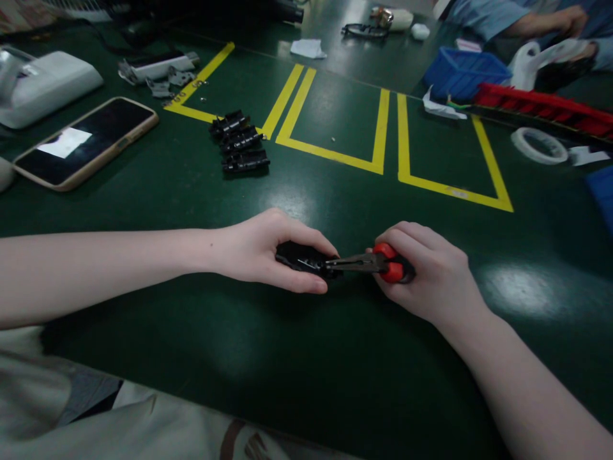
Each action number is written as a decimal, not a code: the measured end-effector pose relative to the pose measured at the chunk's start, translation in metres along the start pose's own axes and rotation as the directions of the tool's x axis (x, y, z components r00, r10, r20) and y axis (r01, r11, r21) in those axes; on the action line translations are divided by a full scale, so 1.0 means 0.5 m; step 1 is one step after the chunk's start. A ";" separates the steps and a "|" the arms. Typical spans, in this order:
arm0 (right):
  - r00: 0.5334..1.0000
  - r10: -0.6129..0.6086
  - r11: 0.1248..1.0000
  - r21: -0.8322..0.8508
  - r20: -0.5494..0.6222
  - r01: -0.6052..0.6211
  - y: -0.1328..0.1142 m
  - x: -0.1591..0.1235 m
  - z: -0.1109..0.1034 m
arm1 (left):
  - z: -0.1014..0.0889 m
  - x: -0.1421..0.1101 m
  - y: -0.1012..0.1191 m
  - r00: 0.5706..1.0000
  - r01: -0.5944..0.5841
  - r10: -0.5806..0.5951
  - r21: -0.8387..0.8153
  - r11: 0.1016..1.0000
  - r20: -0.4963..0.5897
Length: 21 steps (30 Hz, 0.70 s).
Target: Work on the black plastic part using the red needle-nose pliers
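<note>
My left hand is closed around a black plastic part, thumb on the near side and fingers on the far side. In my right hand is a pair of long-nose pliers with red and black handles. The jaws point left, and their tips meet the right end of the black part. Whether they pinch anything there is too small to tell. Beyond my left hand, several similar black parts lie in a short row on the green table.
A phone and a white device are at the left. Yellow tape outlines mark the table. A blue bin, a red rack and a tape roll stand at the right. Another person's hand is at the far right.
</note>
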State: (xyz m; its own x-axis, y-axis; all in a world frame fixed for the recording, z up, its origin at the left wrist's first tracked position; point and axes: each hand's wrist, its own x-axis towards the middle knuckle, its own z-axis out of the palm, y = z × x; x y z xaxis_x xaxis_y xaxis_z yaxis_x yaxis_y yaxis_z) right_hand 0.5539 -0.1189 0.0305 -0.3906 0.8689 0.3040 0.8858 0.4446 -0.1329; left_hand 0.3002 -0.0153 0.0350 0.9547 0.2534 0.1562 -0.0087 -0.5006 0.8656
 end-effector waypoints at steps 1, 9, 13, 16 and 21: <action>1.000 -0.013 1.000 -0.001 -0.002 0.013 -0.001 0.000 0.000 | -0.001 0.000 -0.001 1.000 0.002 -0.002 -0.014 1.000 0.017; 0.993 -0.114 0.993 0.013 0.032 0.114 -0.001 0.004 0.002 | -0.006 0.002 -0.009 0.986 -0.001 0.005 -0.023 1.000 0.169; 0.978 -0.207 0.978 0.004 0.036 0.207 -0.001 0.005 0.005 | -0.009 0.007 -0.011 0.950 -0.006 0.021 -0.050 0.999 0.311; 0.972 -0.232 0.972 -0.019 0.038 0.233 0.001 0.006 0.003 | -0.009 0.008 -0.010 0.946 -0.014 0.030 -0.050 0.999 0.323; 0.986 -0.164 0.982 -0.093 0.000 0.163 0.008 0.006 -0.001 | -0.004 0.007 -0.007 0.989 -0.027 0.041 -0.098 0.995 0.144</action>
State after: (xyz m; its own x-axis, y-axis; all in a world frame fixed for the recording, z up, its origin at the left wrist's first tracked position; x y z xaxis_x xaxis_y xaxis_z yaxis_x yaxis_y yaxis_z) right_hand 0.5567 -0.1146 0.0315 -0.5307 0.7841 0.3219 0.8294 0.5587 0.0065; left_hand 0.3028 -0.0111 0.0335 0.9865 0.1107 0.1210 -0.0632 -0.4240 0.9035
